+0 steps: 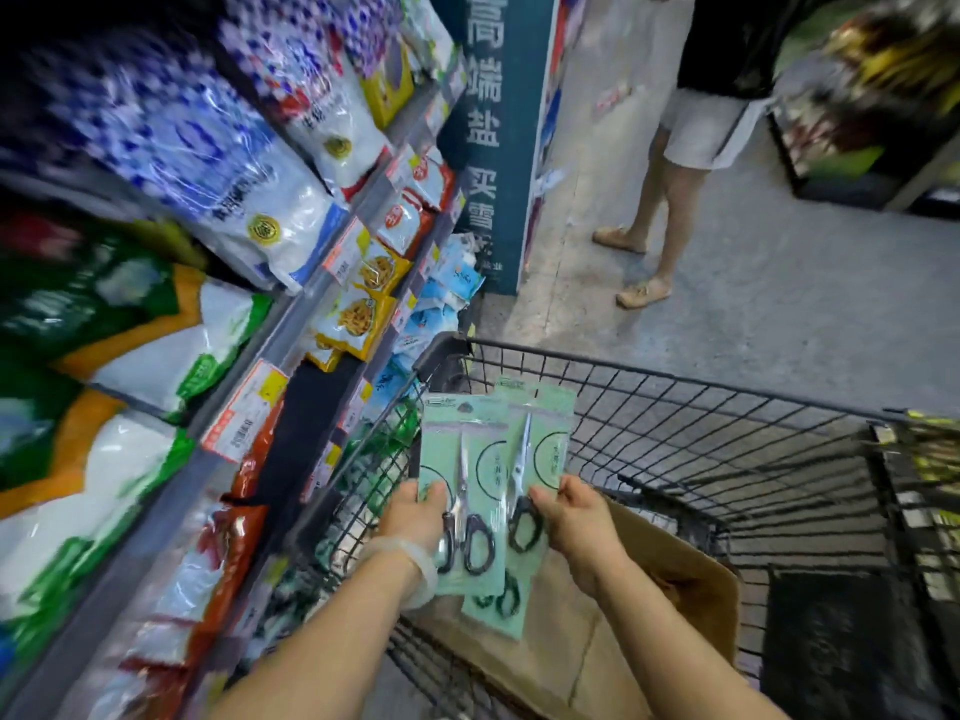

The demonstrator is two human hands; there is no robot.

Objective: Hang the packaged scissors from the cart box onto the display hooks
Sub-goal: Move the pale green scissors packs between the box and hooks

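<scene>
Both hands pinched fanned scissor packs [470, 491] — left hand [415, 511], right hand [576, 517] — a loose pack [498, 600] could slip into the cart box [691, 589].

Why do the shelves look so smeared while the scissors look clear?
In the head view, the shelf bags on the left are streaked by motion blur, and so is the display at top right; the scissors packs near the centre, held by both hands, stay fairly sharp; the wide lens bends the cart rim.
</scene>
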